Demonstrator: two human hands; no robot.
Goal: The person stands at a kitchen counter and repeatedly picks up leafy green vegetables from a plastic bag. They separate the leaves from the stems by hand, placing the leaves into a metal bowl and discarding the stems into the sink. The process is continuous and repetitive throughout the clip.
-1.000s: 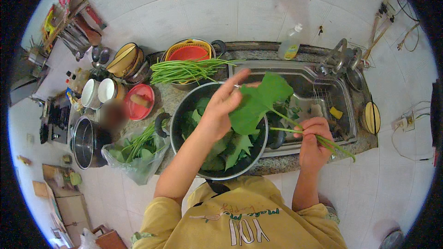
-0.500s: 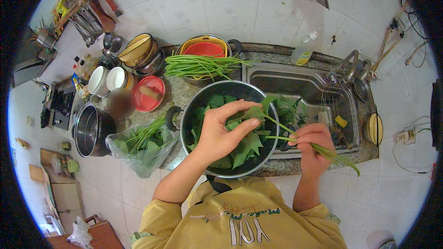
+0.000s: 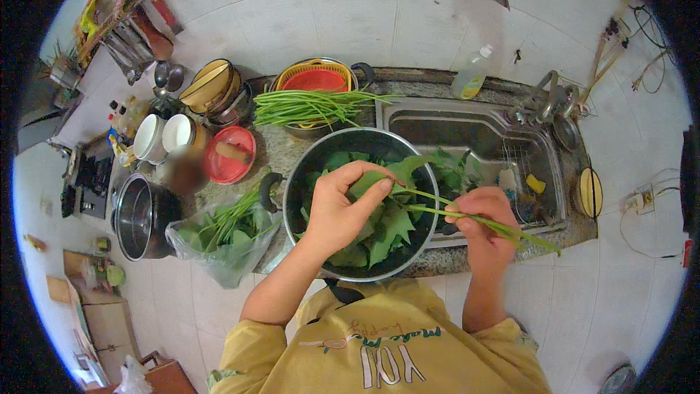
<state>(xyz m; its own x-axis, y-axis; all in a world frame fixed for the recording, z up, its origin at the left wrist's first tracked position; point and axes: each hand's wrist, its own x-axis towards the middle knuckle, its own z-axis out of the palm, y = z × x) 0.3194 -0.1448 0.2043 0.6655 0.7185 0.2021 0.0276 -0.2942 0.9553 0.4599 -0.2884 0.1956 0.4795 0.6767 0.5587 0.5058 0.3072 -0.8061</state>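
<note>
My left hand [image 3: 341,208] is over a dark, round pot [image 3: 294,181], thumb and fingers closed on the leafy end of a green stem [image 3: 421,193]. Pinched in my right hand [image 3: 487,228], at the pot's right side, are long green stems whose bare ends stick out to the right. Loose green leaves [image 3: 390,237] fill much of the pot below my hands. Just behind the pot, a bundle of bare stems [image 3: 310,107] lies across a yellow basket [image 3: 289,76] with a red container inside.
To the right is a steel sink [image 3: 452,120] with leafy greens [image 3: 446,168] at its near left. A plastic bag of greens [image 3: 226,248] and an empty dark pot [image 3: 146,215] stand left. Bowls [image 3: 151,137] and a red plate [image 3: 230,164] sit farther back; a bottle [image 3: 472,73] stands behind the sink.
My left hand has drawn slightly left with the leafy end. The stems between my hands now lie closer together and flatter. The whole view has shifted a little.
</note>
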